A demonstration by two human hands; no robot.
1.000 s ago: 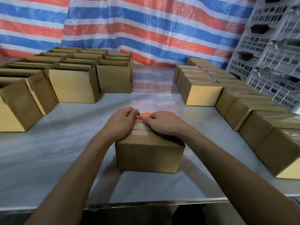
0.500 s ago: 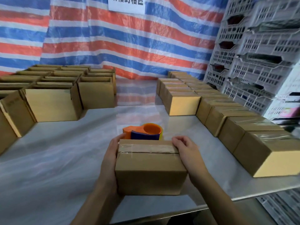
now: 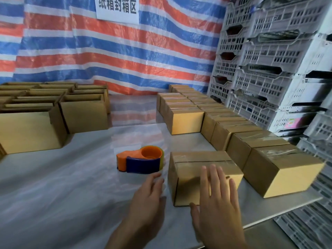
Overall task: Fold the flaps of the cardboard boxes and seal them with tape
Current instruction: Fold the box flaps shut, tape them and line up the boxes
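A sealed cardboard box (image 3: pixel 195 164) with clear tape over its top seam stands on the table, close to the row of taped boxes (image 3: pixel 255 139) on the right. My right hand (image 3: pixel 218 203) is spread flat in front of its near face, fingers apart, holding nothing. Just left of the box, my left hand (image 3: pixel 149 196) hovers with loose fingers, also holding nothing. An orange and blue tape dispenser (image 3: pixel 142 161) lies on the table left of the box.
Open unsealed boxes (image 3: pixel 53 108) fill the back left of the white table (image 3: pixel 62 186). Stacked white plastic crates (image 3: pixel 269 60) stand at the right. A striped tarp with a paper sign (image 3: pixel 117 9) hangs behind. The table's front edge runs near my wrists.
The taped box went from between my hands in the middle to the right, beside the sealed row. Both hands have let go of it. My view swung right and up.
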